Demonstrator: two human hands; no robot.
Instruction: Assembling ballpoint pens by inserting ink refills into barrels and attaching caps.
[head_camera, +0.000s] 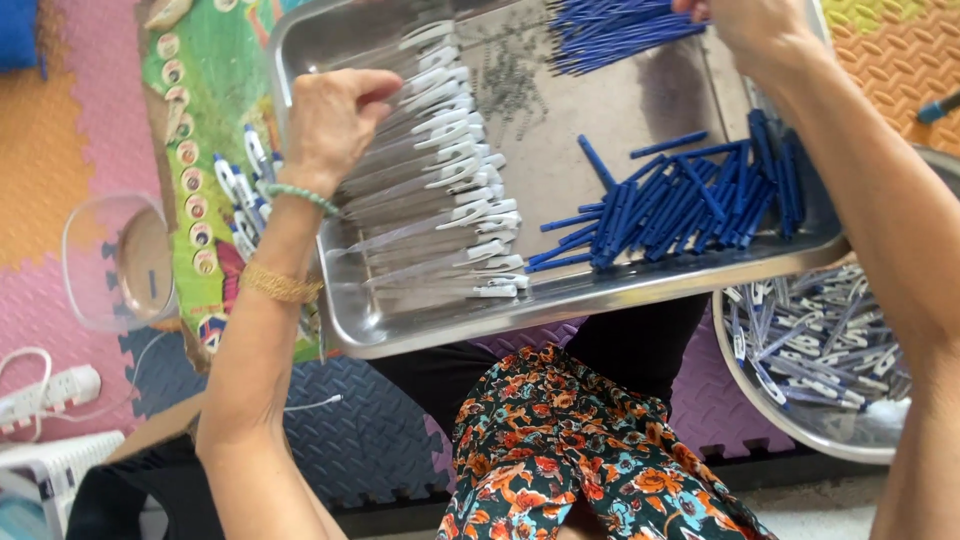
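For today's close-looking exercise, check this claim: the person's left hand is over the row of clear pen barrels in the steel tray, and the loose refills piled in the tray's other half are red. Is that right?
Not quite. The head view shows the left hand over the clear pen barrels in the steel tray, but the loose refills are blue, not red.

the scene is evenly and brightly lit; soft glare is seen on the steel tray, faint shadows are cast, and slight motion blur is shown.
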